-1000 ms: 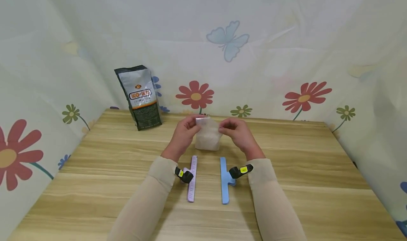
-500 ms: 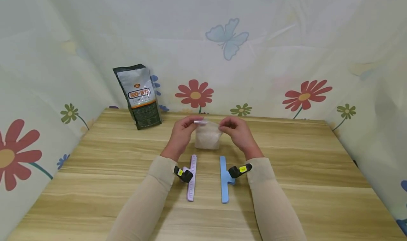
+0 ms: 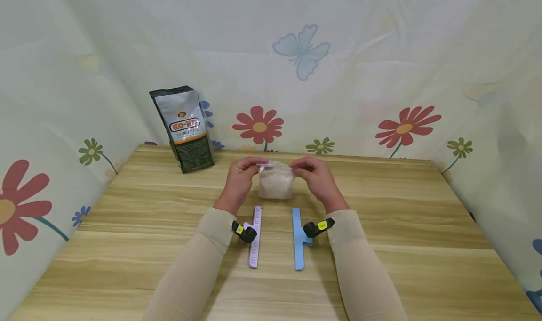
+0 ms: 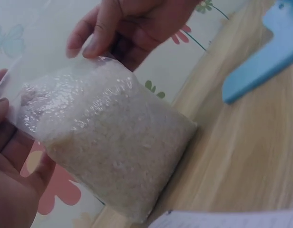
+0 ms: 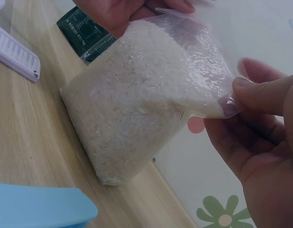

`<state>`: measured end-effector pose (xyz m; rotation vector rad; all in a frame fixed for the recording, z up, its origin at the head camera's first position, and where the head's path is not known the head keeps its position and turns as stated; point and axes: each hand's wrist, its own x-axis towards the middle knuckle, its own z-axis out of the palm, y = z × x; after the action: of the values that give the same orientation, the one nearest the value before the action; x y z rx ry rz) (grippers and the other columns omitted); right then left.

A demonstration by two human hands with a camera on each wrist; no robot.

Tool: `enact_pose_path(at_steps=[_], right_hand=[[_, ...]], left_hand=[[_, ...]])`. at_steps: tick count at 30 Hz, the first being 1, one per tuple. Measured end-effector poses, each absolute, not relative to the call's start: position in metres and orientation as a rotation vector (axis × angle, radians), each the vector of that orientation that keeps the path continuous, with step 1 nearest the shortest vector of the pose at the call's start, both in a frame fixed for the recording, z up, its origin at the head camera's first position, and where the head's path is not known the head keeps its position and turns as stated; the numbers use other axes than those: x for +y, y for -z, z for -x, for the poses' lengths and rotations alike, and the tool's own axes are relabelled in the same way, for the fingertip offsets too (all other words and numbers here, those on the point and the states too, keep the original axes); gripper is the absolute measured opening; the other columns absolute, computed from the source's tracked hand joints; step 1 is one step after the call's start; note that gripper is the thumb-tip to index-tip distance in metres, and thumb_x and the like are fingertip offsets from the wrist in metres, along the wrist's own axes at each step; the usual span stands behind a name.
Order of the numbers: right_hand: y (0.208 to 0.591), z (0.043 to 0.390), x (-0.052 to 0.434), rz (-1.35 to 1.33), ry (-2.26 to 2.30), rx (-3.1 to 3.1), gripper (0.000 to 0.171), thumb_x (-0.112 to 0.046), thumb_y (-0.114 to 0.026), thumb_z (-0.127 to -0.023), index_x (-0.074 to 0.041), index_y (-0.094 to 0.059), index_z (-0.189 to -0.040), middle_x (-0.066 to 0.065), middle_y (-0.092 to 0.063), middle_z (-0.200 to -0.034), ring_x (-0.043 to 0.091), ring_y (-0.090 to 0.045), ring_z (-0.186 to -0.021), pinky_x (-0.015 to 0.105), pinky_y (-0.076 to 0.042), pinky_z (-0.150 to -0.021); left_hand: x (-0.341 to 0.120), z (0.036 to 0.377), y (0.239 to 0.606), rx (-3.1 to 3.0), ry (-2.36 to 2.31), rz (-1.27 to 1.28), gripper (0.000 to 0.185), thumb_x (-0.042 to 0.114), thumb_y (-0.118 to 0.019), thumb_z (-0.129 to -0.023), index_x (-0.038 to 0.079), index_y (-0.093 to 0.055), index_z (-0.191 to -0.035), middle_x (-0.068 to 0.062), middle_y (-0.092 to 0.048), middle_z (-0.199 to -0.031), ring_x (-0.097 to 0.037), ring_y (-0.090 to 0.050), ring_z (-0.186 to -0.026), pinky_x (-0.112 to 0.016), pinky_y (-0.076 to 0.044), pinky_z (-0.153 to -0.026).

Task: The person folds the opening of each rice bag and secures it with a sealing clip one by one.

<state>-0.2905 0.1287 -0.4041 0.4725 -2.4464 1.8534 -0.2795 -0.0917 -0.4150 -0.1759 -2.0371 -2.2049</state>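
The small clear plastic bag of white rice (image 3: 276, 183) stands at the centre of the head view, its base on the pale wooden table (image 3: 381, 227), and I hold its open top edge from both sides: my left hand (image 3: 239, 176) pinches the left corner of the film between thumb and fingers, and my right hand (image 3: 315, 174) pinches the right corner the same way (the wrist views show the thumbs pressed onto the thin film above the grains). Compared with a second ago, the bag has come down a little and the top has been drawn flatter and tauter between my hands, which I judge brings the mouth closer to a straight strip that could be closed. Nearer me, lower centre, lie a long lilac plastic sealing clip (image 3: 255, 236) and a long light blue plastic sealing clip (image 3: 298, 238), both apart from the bag. In the upper left stands a dark grey-and-silver foil pouch (image 3: 184, 129) against the flower-printed cloth backdrop (image 3: 381, 76).
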Motion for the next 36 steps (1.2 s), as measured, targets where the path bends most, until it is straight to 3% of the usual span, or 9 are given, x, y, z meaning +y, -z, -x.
enact_pose_path(at_steps=[7,17,20,23,25,28,34,36], right_hand=[[0.379,0.271,0.123,-0.507,-1.796,-2.431,0.016,0.005,-0.059,-0.091,0.006,-0.071,-0.103,0.023,-0.069,-0.108,0.013,-0.063,-0.093,0.035,-0.053,-0.089],[0.405,0.292,0.125,-0.46,-1.804,-2.402,0.015,0.001,-0.061,-0.092,0.0,-0.073,-0.101,0.017,-0.07,-0.105,0.015,-0.064,-0.091,0.03,-0.053,-0.085],[0.407,0.293,0.124,-0.474,-1.792,-2.385,0.014,0.0,-0.062,-0.091,-0.002,-0.074,-0.098,0.016,-0.07,-0.104,0.018,-0.064,-0.092,0.031,-0.053,-0.084],[0.406,0.291,0.124,-0.471,-1.78,-2.383,0.014,0.0,-0.061,-0.092,-0.003,-0.075,-0.096,0.014,-0.07,-0.102,0.022,-0.063,-0.094,0.035,-0.053,-0.086],[0.405,0.289,0.124,-0.46,-1.762,-2.397,0.015,-0.002,-0.061,-0.092,-0.004,-0.075,-0.096,0.013,-0.069,-0.102,0.023,-0.063,-0.096,0.037,-0.053,-0.087],[0.404,0.288,0.125,-0.442,-1.748,-2.418,0.015,-0.005,-0.061,-0.093,-0.006,-0.075,-0.098,0.011,-0.069,-0.104,0.022,-0.063,-0.097,0.038,-0.053,-0.088],[0.404,0.287,0.127,-0.46,-1.81,-2.417,0.018,-0.019,-0.061,-0.095,-0.009,-0.073,-0.105,0.008,-0.068,-0.111,0.021,-0.062,-0.1,0.039,-0.052,-0.09],[0.403,0.288,0.128,-0.459,-1.836,-2.415,0.024,-0.027,-0.061,-0.096,-0.011,-0.071,-0.112,0.007,-0.067,-0.115,0.022,-0.061,-0.101,0.04,-0.052,-0.091]], left_hand=[[-0.093,0.278,0.416,-2.184,1.988,0.207,0.027,0.007,-0.046,-0.101,0.012,-0.073,-0.102,-0.003,-0.067,-0.116,-0.016,-0.058,-0.114,-0.04,-0.046,-0.102],[-0.092,0.275,0.413,-2.293,1.83,0.225,0.033,0.012,-0.036,-0.102,0.015,-0.069,-0.102,-0.002,-0.064,-0.117,-0.017,-0.056,-0.112,-0.04,-0.044,-0.099],[-0.092,0.275,0.413,-2.273,1.868,0.253,0.038,0.012,-0.03,-0.099,0.011,-0.068,-0.103,-0.005,-0.062,-0.107,-0.017,-0.052,-0.103,-0.036,-0.042,-0.098],[-0.092,0.274,0.413,-2.287,1.86,0.248,0.032,0.016,-0.037,-0.099,0.013,-0.068,-0.103,-0.003,-0.057,-0.088,-0.015,-0.05,-0.083,-0.029,-0.047,-0.082],[-0.091,0.273,0.412,-2.31,1.832,0.243,0.022,0.02,-0.048,-0.098,0.015,-0.069,-0.103,-0.001,-0.05,-0.074,-0.014,-0.045,-0.069,-0.026,-0.043,-0.066],[-0.09,0.272,0.411,-2.34,1.815,0.232,0.014,0.025,-0.064,-0.093,0.019,-0.069,-0.104,0.0,-0.041,-0.062,-0.015,-0.035,-0.057,-0.026,-0.032,-0.053],[-0.091,0.27,0.41,-2.339,1.826,0.22,0.013,0.024,-0.065,-0.094,0.021,-0.07,-0.106,0.001,-0.042,-0.061,-0.014,-0.033,-0.055,-0.024,-0.031,-0.052],[-0.09,0.271,0.41,-2.329,1.828,0.24,0.013,0.022,-0.064,-0.095,0.019,-0.069,-0.106,0.0,-0.051,-0.065,-0.014,-0.034,-0.057,-0.025,-0.032,-0.053]])
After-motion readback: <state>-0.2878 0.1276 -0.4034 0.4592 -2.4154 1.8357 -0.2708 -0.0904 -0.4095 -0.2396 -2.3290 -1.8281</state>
